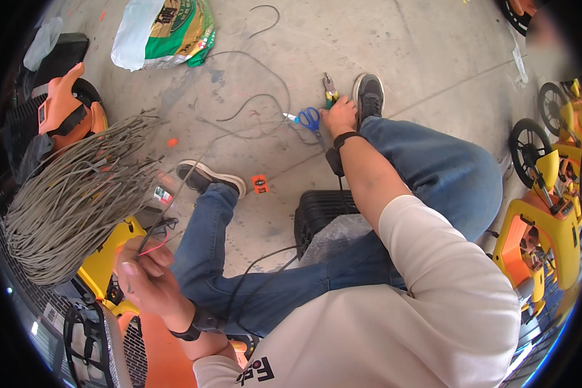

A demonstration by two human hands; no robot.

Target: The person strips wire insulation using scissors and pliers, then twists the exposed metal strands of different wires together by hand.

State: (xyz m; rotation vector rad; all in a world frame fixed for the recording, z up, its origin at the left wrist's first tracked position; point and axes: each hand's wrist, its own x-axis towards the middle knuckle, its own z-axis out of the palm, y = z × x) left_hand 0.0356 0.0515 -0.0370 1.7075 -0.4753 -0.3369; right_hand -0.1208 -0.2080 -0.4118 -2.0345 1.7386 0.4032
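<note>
My left hand is closed on the end of a grey cable, where a thin red wire and dark strands stick out. The cable runs from there across the floor. Low beside my right shoe, my right hand has its fingers curled at the green and yellow handles of a pair of pliers, whose jaws point away from me. Part of the handles is hidden under the fingers. Just left of that hand lie blue-handled scissors with pale blades.
A big bundle of grey cables lies at my left, beside an orange machine part. A green and white sack rests far left. A black ribbed case stands between my legs. Yellow wheeled machines line the right.
</note>
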